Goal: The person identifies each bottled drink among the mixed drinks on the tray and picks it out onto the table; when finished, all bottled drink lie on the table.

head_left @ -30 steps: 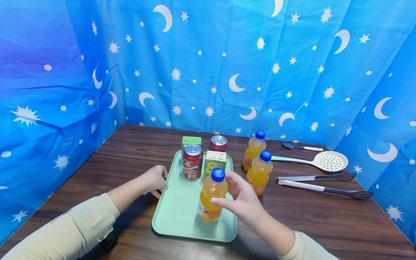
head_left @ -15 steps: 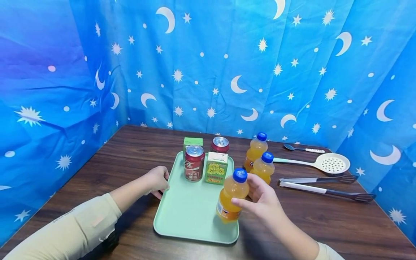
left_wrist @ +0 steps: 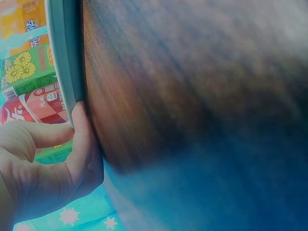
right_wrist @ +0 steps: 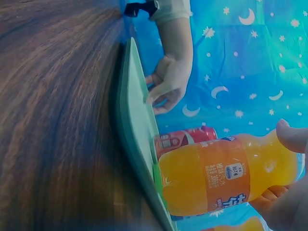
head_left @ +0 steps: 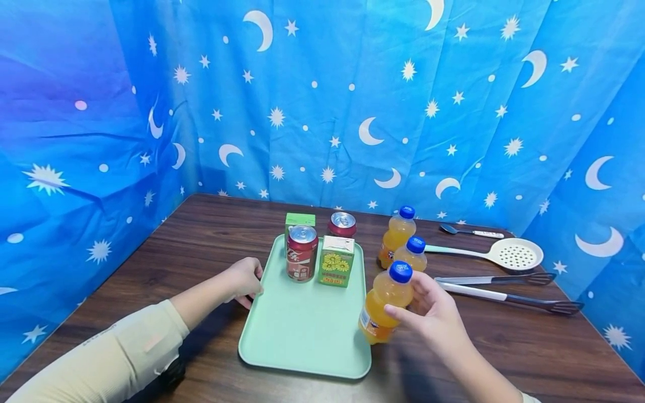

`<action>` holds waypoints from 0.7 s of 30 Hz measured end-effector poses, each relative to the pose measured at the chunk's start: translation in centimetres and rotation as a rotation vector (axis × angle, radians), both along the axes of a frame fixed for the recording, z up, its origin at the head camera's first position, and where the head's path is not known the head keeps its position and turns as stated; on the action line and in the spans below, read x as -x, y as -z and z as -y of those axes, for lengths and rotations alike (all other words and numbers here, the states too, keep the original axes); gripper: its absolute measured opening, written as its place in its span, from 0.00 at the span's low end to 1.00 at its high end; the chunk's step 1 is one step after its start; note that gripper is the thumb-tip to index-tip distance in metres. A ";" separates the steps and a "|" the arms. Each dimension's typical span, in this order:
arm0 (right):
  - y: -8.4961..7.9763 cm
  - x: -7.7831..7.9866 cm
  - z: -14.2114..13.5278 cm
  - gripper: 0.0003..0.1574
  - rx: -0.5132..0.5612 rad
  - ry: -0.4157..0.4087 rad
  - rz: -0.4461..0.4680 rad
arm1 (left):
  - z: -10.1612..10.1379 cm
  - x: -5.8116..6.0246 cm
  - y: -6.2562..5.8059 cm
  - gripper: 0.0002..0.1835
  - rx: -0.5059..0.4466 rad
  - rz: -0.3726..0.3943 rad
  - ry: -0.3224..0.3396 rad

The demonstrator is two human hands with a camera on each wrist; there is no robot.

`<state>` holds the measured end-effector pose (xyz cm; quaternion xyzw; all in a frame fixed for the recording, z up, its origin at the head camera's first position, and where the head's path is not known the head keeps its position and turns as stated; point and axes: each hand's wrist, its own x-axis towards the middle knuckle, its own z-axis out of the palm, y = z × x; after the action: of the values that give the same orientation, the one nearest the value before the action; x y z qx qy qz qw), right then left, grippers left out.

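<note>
My left hand [head_left: 246,280] pinches the left rim of a light green tray [head_left: 302,330]; in the left wrist view its thumb and fingers [left_wrist: 81,144] close on that edge. My right hand [head_left: 437,316] grips a blue-capped bottle of orange soda [head_left: 385,308], thumb in front, slightly tilted, over the tray's right rim in the head view. The right wrist view shows the bottle's orange label [right_wrist: 226,168]. Toward the tray's far end stand a red soda can [head_left: 301,260] and a green drink carton [head_left: 335,266] with yellow flowers. Another carton [head_left: 300,219] and can [head_left: 342,225] stand behind, partly hidden.
Two more orange soda bottles, one farther back [head_left: 397,240] and one nearer [head_left: 412,258], stand right of the tray. Farther right on the dark wooden table [head_left: 504,347] lie a small spoon [head_left: 471,230], a slotted skimmer [head_left: 514,253] and tongs [head_left: 504,295]. A blue starry curtain [head_left: 312,145] encloses the table.
My right hand has carried the bottle rightward from over the tray's middle to its right rim, uncovering the flowered carton. My left hand still holds the rim.
</note>
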<state>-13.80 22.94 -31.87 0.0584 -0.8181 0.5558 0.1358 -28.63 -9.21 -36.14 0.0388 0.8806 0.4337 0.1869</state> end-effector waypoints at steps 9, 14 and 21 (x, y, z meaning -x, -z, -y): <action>0.3 -0.6 -1.6 0.36 -0.053 0.091 0.064 | 0.1 0.0 0.0 0.14 0.001 -0.001 0.000; 0.5 -0.9 -2.3 0.35 -0.048 0.114 0.057 | 0.1 -0.1 -0.1 0.14 0.003 0.005 -0.002; 1.1 -1.3 -3.3 0.35 -0.040 0.122 0.026 | 0.0 -0.4 -0.3 0.14 0.010 -0.002 0.010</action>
<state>-12.47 26.22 -33.01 0.0037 -0.8328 0.5306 0.1577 -28.28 -9.20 -35.86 0.0428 0.8828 0.4282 0.1884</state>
